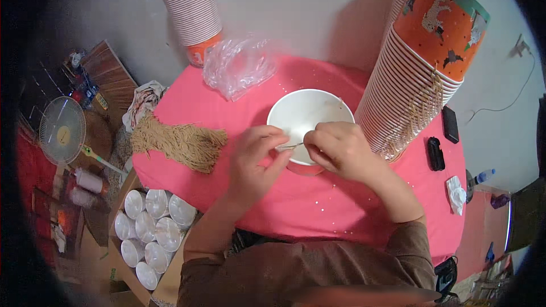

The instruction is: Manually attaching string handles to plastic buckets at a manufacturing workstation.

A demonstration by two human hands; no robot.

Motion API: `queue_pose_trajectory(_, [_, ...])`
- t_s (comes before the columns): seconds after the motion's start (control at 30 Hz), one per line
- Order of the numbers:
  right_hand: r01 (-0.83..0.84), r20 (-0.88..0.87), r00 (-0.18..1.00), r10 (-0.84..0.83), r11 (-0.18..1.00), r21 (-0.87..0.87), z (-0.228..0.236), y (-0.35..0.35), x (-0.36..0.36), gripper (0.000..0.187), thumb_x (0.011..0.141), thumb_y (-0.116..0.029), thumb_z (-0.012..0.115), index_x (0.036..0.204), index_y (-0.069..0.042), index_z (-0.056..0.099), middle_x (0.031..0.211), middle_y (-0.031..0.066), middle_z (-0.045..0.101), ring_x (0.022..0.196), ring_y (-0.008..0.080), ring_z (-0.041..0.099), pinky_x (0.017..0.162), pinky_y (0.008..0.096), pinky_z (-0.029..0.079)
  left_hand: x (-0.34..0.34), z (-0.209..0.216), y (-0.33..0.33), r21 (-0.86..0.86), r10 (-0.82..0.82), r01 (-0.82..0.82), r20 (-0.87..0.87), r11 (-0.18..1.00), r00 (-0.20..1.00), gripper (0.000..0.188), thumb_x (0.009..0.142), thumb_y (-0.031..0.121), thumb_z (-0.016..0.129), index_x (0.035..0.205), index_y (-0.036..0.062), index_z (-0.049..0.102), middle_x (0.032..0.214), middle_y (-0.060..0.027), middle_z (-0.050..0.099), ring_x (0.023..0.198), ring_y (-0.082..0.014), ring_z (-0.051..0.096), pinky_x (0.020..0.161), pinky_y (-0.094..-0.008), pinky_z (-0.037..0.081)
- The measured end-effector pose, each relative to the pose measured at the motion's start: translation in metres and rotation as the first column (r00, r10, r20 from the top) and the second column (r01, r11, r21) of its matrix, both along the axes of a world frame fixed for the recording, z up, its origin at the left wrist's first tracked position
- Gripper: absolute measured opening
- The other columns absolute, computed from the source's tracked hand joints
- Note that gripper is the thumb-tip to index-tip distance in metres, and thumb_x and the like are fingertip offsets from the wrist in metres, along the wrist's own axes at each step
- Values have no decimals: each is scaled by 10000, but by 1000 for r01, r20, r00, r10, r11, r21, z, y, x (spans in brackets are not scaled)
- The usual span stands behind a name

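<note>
My left hand (257,156) and my right hand (340,146) meet over the near rim of a paper bucket (310,108), white inside and orange-red outside. Between my fingertips runs a short, thin strand that looks like cord (292,146). The right fingers pinch one end, curled over it. My left thumb and forefinger hold the other, the thumb partly apart. A bundle of tan cords (179,143) lies left of my left hand. Right of the bucket rises a tall stack of nested buckets (392,91), with cords hanging down its side.
A pink cloth (273,204) covers the table. Crumpled clear plastic (239,68) lies near another bucket stack (190,5). A cardboard box (176,273) at lower left holds several clear cups (169,233). Black cases (435,153) and a crumpled tissue (455,195) lie at right.
</note>
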State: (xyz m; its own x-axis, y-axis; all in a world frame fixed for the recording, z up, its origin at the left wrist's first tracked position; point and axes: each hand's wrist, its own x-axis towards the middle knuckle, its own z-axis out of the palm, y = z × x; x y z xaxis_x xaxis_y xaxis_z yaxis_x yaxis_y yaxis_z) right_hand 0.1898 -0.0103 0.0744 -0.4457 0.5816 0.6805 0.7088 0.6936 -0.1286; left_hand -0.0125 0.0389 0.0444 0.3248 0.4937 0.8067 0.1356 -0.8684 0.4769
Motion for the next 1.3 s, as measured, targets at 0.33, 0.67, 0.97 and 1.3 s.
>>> queue_pose_trajectory(0.33, [51, 116, 991, -62, 994, 97, 8, -9, 2, 239, 717, -92, 685, 937, -43, 608, 703, 70, 547, 612, 251, 593, 519, 384, 457, 3, -1, 12, -6, -144, 144, -45, 990, 989, 157, 754, -23, 712, 860, 55, 626, 849, -76, 636, 811, -250, 600, 716, -346, 474])
queue_pose_trajectory(0.67, [234, -2, 970, -242, 936, 264, 30, -20, 45, 227, 738, -40, 690, 942, -24, 592, 691, 96, 532, 611, 280, 565, 527, 392, 453, -15, -22, 20, 134, -99, 115, -126, 984, 987, 190, 693, -48, 688, 823, 73, 618, 915, -69, 620, 874, -265, 579, 757, -372, 463])
queue_pose_trajectory(0.97, [138, -35, 990, -137, 990, 27, 16, -51, 62, 212, 757, -17, 705, 948, -40, 616, 740, 109, 565, 672, 300, 586, 570, 407, 457, -18, -19, 35, 127, -35, 89, -377, 988, 925, 377, 666, 50, 766, 997, 96, 594, 1187, -109, 604, 1203, -374, 504, 1030, -469, 402])
queue_pose_trajectory(1.3, [55, 309, 949, -69, 997, 53, 26, -78, 35, 533, 778, -314, 708, 1262, -129, 581, 1051, 123, 557, 930, 302, 563, 790, 431, 459, -12, -44, 66, -570, -506, 687, 471, 450, 722, 311, 846, 74, 709, 1088, 21, 521, 1130, -80, 605, 1054, -165, 584, 947, -291, 460])
